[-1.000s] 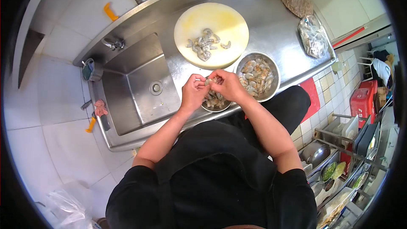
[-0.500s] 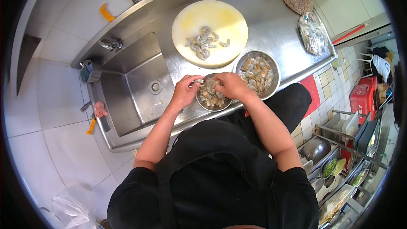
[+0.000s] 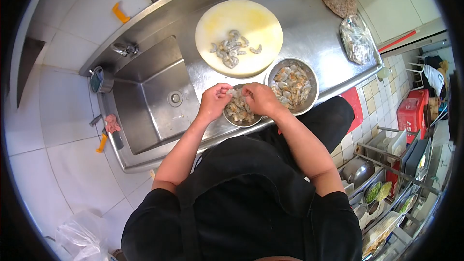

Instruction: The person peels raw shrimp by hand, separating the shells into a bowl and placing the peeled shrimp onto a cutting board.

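My left hand is closed in a pinch on a greyish shrimp above the left rim of a small metal bowl. Shrimp shells and heads fill this bowl. Over its right side, my right hand has its fingers bent together close to the shrimp; whatever they grip is hidden. To the right stands a larger metal bowl of unpeeled shrimp. Peeled grey shrimp lie in a pile on a round white cutting board behind the bowls.
A sink basin with a tap is on the left. Two filled plastic bags lie at the counter's right end. A yellow-handled tool is by the back wall. Shelves with containers stand at lower right.
My hands have shifted slightly around the shrimp at the small bowl, the left fingers turning a little. The pile on the board looks the same.
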